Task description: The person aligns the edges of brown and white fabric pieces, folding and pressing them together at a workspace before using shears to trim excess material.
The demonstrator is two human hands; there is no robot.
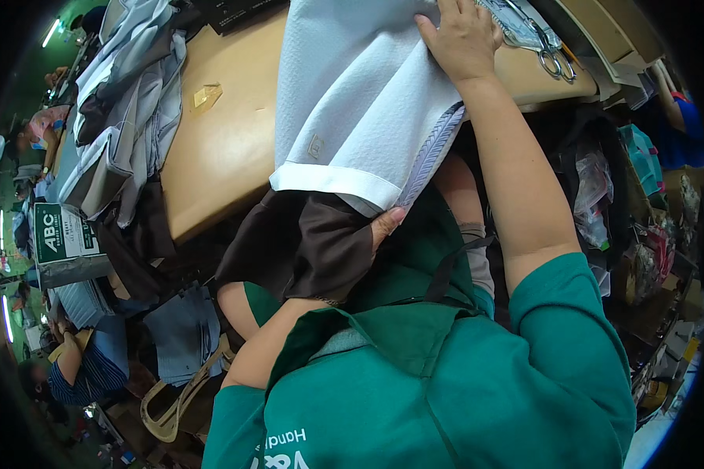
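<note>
A light grey-blue fabric piece [352, 94], like a bag or garment part, drapes over the table edge toward me. It has a white band [336, 181] along its near end, a braided trim strip [438, 144] down its right side and a small square tag. Dark brown lining [328, 242] hangs out below the band. My left hand [385, 227] pinches the corner where band and trim meet, its thumb on top and the other fingers hidden by the cloth. Further up, my right hand [465, 39] lies flat on the fabric with its fingers apart.
Scissors [555, 59] lie on the tan table [231, 129] at the far right. A small yellowish clear piece [207, 96] rests left of the fabric. Grey and brown cloth [125, 102] is heaped at the left, above a green-and-white box [66, 234]. Other people sit at far left and right.
</note>
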